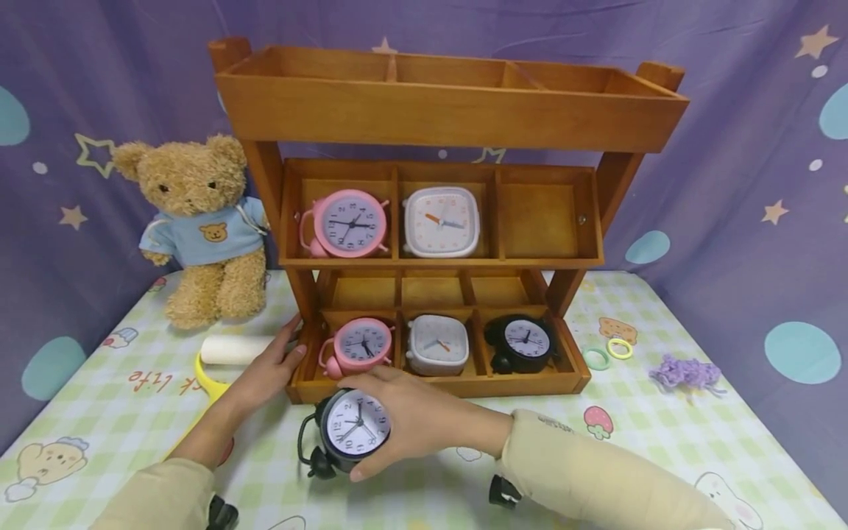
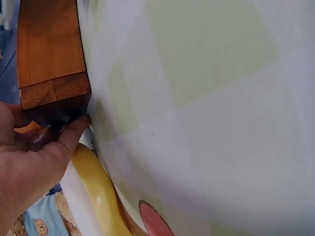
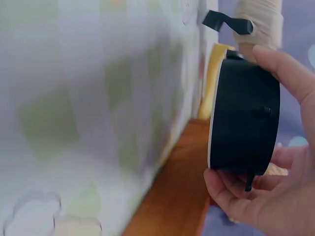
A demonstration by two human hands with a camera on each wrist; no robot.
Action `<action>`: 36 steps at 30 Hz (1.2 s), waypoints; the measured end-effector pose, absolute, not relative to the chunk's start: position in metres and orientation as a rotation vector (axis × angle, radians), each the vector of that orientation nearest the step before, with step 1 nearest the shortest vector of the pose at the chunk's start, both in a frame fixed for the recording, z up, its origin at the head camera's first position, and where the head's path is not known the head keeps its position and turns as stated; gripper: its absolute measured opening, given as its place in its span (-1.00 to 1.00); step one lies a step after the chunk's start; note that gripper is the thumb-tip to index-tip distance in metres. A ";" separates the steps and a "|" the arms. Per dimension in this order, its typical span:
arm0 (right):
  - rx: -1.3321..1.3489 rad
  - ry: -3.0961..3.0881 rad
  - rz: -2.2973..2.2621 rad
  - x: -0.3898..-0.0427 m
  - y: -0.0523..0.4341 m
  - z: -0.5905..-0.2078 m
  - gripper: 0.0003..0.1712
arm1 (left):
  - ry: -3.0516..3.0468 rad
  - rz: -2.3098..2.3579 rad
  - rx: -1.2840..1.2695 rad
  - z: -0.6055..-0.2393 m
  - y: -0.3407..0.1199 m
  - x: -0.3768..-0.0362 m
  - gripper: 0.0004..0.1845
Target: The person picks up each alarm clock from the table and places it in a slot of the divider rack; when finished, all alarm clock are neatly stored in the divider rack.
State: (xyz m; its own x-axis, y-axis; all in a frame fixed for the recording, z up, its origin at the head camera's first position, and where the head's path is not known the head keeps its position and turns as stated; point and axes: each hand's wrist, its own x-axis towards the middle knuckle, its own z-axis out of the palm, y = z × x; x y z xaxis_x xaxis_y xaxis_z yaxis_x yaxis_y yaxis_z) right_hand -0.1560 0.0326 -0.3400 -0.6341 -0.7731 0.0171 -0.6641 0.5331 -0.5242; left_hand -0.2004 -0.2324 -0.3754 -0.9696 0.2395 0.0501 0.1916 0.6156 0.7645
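We grip a black twin-bell alarm clock (image 1: 351,430) in our right hand (image 1: 417,419) — fingers curled round its case, dial facing up, just in front of the wooden shelf (image 1: 437,110). From the right wrist view, the thumb and fingers wrap the clock's black back. Our left hand (image 1: 265,372) rests with straight, relaxed fingers against the shelf's lower left corner — the thumb tip touches the wood.

Inside the shelf's bottom row sit a pink clock (image 1: 361,344), a grey square clock (image 1: 437,344) and a second black clock (image 1: 523,342). The middle row holds another pink clock (image 1: 350,223) and a white square clock (image 1: 442,221); the compartment right of it holds nothing. Left of the shelf sit a teddy bear (image 1: 199,221), a white roll (image 1: 235,350) and a yellow object (image 1: 208,379), partly hidden by our left arm. Right of the shelf lie two rings (image 1: 608,353) and a purple yarn tuft (image 1: 685,373).
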 end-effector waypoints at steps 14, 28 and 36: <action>-1.198 2.603 -0.809 -0.153 0.097 -0.308 0.20 | 2.761 1.315 0.378 -0.377 -0.233 -0.199 -0.34; -1.229 2.722 -0.858 -0.145 0.144 -0.281 0.18 | 2.759 1.300 0.378 -0.377 -0.233 -0.201 -0.34; -1.296 2.873 -0.964 -0.146 0.169 -0.264 0.20 | 2.755 1.309 0.391 -0.377 -0.233 -0.200 -0.33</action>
State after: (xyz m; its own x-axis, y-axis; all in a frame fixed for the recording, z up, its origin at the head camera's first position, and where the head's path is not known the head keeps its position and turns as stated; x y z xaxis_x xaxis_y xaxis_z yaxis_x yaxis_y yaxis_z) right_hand -0.1458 0.1693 -0.2639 -0.6806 -0.6364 0.3629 -0.7265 0.5223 -0.4466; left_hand -0.1997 -0.2327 -0.3770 -0.9655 0.2560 0.0486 0.1993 0.6055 0.7705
